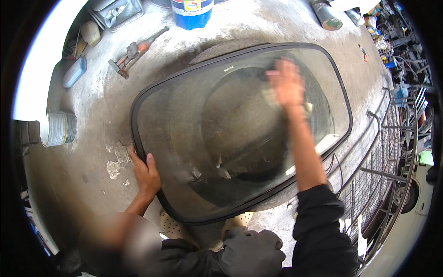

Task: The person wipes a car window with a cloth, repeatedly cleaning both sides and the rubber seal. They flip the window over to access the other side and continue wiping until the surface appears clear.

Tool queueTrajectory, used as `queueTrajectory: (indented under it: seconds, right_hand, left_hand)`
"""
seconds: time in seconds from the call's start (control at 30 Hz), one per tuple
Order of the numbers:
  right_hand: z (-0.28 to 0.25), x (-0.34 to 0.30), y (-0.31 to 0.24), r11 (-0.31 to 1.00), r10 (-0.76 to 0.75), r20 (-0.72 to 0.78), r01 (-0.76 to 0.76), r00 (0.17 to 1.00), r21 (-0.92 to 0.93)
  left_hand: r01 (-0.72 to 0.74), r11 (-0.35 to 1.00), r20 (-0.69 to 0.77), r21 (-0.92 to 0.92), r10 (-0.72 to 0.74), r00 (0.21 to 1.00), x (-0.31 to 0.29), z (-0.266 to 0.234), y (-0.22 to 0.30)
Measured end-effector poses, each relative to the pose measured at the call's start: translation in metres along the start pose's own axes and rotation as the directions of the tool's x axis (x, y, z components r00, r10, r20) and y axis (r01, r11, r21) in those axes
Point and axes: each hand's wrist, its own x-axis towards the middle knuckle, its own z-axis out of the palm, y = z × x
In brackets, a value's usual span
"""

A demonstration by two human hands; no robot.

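A car window glass [184, 138] with a black rubber seal round its edge lies in front of me. Through it shows a dark round shape that looks like a tyre [212, 54], whose rim sticks out past the far edge. My left hand [146, 174] is closed round the seal at the near left, thumb on top. Over the far right part of the glass, my right hand [287, 85] is blurred by motion, palm down. A pale yellowish cloth [269, 97] shows beside and under it; its full shape is hidden.
A red-handled metal tool [134, 54], a blue bucket [193, 16] and a grey tray [117, 14] are beyond the glass. To the left lies an open can [58, 128]. A wire-mesh rack [378, 161] stands close on the right, with piled parts behind it.
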Motion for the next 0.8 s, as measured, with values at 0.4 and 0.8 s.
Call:
queueTrajectory:
  seconds: [0.4, 0.8]
  right_hand:
    - [-0.023, -0.015, -0.046, 0.958, -0.179, -0.045, 0.185, 0.983, 0.219]
    - [-0.016, 0.016, -0.08, 0.999, -0.009, 0.111, 0.004, 0.994, 0.05]
  left_hand:
    - [0.033, 0.999, 0.002, 0.033, -0.033, 0.999, -0.001, -0.006, 0.003]
    - [-0.019, 1.0, -0.041, -0.006, 0.019, 0.999, 0.001, 0.0, 0.008]
